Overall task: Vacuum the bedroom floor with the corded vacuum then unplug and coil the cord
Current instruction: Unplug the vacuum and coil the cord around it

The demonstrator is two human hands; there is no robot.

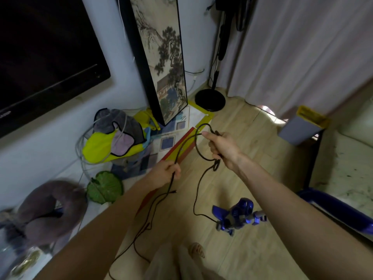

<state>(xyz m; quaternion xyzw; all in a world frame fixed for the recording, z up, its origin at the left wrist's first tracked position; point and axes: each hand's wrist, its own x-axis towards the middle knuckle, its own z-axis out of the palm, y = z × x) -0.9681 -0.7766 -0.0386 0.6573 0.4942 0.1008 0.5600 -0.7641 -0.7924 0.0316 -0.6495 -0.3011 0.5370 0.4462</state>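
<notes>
Coiling now: I see the blue vacuum (238, 217) standing on the wooden floor (252, 138), its limp black cord (198, 190) running up into loops clenched in my right hand (224, 146); my left hand (164, 173) pinches the slack, light and floppy

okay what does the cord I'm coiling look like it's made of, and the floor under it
Cord: looks like matte black rubber or plastic sheathing; it bends into soft loops without glare. Floor: pale wood-look planks, laminate or wood, with visible grain and seams and a low sheen.
</notes>
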